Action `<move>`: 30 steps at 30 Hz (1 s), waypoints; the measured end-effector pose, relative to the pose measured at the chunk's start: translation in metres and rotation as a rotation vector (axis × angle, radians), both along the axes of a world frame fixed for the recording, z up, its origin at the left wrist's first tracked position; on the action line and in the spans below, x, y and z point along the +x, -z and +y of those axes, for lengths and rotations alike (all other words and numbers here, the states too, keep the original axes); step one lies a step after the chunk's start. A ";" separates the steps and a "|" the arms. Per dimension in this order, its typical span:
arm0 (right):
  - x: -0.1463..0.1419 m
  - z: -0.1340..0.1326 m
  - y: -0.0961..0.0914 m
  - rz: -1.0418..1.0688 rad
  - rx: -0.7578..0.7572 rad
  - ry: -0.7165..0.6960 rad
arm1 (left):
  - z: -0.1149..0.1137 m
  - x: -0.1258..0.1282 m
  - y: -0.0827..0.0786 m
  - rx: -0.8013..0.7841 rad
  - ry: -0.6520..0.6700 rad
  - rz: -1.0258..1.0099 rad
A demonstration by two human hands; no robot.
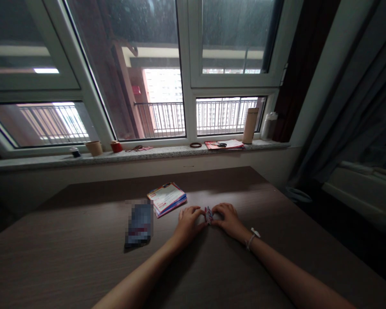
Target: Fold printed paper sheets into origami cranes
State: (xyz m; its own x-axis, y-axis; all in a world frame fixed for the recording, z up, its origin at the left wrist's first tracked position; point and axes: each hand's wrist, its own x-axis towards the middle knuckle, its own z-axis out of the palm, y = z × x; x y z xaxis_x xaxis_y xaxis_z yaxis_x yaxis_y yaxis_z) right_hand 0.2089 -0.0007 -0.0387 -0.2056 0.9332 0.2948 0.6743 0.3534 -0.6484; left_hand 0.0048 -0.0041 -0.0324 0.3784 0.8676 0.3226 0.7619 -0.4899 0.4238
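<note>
My fingers (pixel 225 210) partly cover the small thing (pixel 208 215) between them, too tiny to identify. To the left, blocky blur hides the dark object's (pixel 140 225) details. The cards' (pixel 167 198) print is unreadable. The near edge cuts off my forearms (pixel 146 274).

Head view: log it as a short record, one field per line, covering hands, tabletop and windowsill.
left hand: thumb and fingertips at one side of the small patterned piece; this is the left hand
right hand: thumb and fingertips at the piece's other side
right wrist: pale bracelet
table: brown; pile of papers beyond the left hand, pixelated dark item nearer and left
windowsill: cup, scissors on papers, tan bottle
unclear: what the pixelated item is
</note>
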 end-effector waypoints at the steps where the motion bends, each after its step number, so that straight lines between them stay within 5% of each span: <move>1: 0.000 0.000 0.000 -0.001 0.000 0.001 | 0.000 0.000 0.001 -0.001 -0.001 0.000; 30: -0.002 0.000 -0.003 -0.002 0.006 0.011 | 0.002 0.007 -0.006 -0.096 -0.089 -0.115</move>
State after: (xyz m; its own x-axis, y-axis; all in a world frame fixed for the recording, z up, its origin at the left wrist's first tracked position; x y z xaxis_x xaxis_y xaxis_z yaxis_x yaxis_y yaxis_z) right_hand 0.2070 -0.0008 -0.0360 -0.1959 0.9335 0.3004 0.6791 0.3501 -0.6451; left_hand 0.0120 -0.0020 -0.0264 0.2643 0.9249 0.2734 0.7443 -0.3759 0.5520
